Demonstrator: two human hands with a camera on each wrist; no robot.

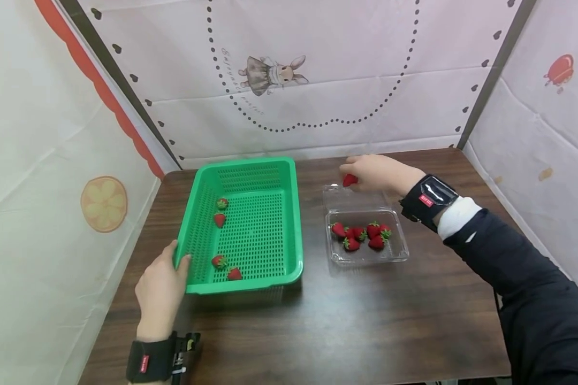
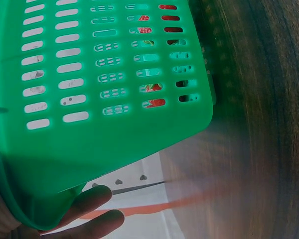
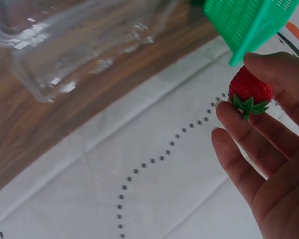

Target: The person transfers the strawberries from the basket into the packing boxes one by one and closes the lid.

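**Red strawberry held over the clear box lid**

Red and small, a strawberry is pinched at the fingertips of the right hand, above the open lid of the clear plastic box, just behind the box's tray. In the right wrist view the berry is seen gripped between thumb and forefinger, its green leaves turned toward the palm. Six or so strawberries, hard to count exactly, are lying in the tray. The green basket is set to the left on the wooden table, with four strawberries inside. Its near left corner is gripped by the left hand, thumb on the rim and fingers beneath, well apart from the held berry.
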